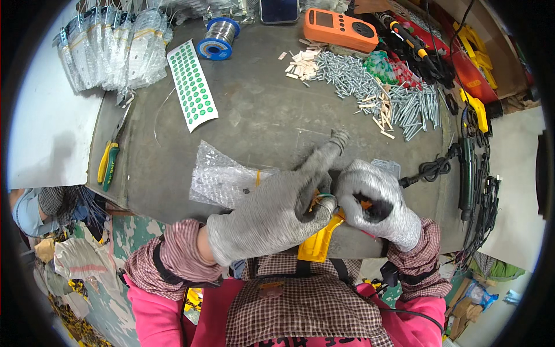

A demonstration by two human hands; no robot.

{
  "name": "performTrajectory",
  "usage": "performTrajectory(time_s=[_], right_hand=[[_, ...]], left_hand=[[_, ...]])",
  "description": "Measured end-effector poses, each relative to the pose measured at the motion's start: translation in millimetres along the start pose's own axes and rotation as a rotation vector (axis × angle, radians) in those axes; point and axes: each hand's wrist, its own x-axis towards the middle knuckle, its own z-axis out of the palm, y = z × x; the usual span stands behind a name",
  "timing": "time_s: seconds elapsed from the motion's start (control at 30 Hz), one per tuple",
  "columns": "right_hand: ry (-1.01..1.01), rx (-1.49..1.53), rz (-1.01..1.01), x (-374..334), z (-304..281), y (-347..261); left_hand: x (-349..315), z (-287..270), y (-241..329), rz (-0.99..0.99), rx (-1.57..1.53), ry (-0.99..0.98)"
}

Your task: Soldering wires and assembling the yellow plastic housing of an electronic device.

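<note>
Both my hands wear grey knitted gloves and meet over the near edge of the table. A yellow plastic casing [317,244] slants between them, its wider lower end hanging toward my apron. My left hand [277,208] is closed on its upper part with thumb and curled fingers, while one finger points away toward the far side. A bit of green wire [325,195] shows at the left thumb. Fingers bent, my right hand [378,202] pinches the casing from the other side. The gloves hide most of the casing's upper end. Beside my left hand lies a bubble-wrap bag [218,176].
Screws [352,75] and small wooden-coloured pieces lie heaped at the far right, near an orange meter [340,30]. A solder spool [218,38], a green sticker sheet [192,85] and wrapped boards [115,49] stand far left. Cutters [110,162] lie left; a soldering iron [466,179] right.
</note>
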Motion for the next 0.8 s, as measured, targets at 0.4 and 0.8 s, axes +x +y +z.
performTrajectory(time_s=[0.4, 0.8], right_hand=[[0.083, -0.466, 0.149, -4, 7, -27], [-0.271, -0.248, 0.623, 1, -6, -12]], left_hand=[[5, 17, -13, 0.345, 0.191, 0.191], [3, 12, 1, 0.236, 0.434, 0.138]])
